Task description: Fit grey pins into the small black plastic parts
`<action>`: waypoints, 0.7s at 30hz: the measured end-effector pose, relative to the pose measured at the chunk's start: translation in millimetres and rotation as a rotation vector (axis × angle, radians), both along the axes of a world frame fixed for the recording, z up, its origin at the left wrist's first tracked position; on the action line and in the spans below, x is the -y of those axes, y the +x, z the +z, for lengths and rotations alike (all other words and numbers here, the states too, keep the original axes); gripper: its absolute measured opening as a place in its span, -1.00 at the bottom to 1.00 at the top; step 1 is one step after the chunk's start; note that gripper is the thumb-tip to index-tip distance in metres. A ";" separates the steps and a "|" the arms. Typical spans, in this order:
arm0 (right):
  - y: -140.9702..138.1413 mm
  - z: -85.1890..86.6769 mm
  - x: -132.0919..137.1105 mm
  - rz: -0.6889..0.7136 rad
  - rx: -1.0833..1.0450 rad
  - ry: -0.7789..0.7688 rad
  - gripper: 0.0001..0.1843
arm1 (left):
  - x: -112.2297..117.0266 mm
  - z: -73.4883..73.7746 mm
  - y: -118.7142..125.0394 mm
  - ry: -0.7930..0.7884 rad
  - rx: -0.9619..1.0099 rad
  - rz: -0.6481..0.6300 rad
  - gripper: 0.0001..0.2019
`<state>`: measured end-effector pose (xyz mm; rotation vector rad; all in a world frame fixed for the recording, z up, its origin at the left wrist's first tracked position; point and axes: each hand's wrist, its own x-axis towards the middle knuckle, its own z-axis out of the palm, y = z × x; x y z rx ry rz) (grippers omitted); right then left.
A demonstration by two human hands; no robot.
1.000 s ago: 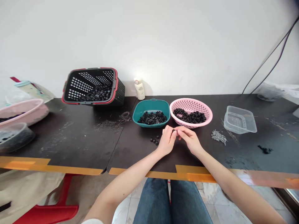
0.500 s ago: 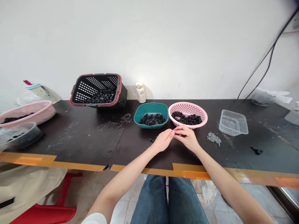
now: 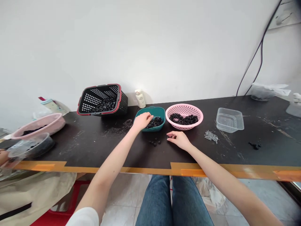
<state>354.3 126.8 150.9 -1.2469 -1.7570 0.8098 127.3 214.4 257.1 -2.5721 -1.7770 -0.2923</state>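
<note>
1. Reaching: L hand in teal bowl of black rings, fingers curled, hold unclear.
2. R hand on table, loosely curled, grip unclear.
3. Next needs fine pinch, prob.

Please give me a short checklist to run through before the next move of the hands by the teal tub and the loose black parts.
1. Left hand is over the teal rectangular plastic tub of small black ring-shaped parts: ok.
2. Left hand has a part gripped: cannot tell, as the fingers hide it.
3. Right hand rests on the black table, fingertips at a small dark piece: ok. Whether it pinches the piece: cannot tell.
4. Loose black parts lie on the table between the hands, away from the front edge: ok.
5. Pink perforated round plastic basket stands upright beside the tub, apart from both hands: ok.
</note>
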 end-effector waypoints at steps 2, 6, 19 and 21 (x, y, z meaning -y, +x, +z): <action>-0.7 -1.7 0.3 -0.038 0.149 0.039 -0.72 | -25.7 -1.2 -6.2 -0.065 -0.066 0.040 -0.73; -1.3 -4.5 -0.4 -0.008 0.286 0.157 -0.84 | -53.0 -17.9 -4.2 -0.214 -0.151 0.075 -0.86; -22.2 -2.1 7.2 0.158 0.186 0.084 -0.74 | -38.4 -13.5 16.4 -0.103 -0.067 0.207 -0.77; -22.5 2.3 10.8 0.188 0.170 0.068 -0.73 | -23.4 -6.2 20.6 -0.020 -0.014 0.190 -0.73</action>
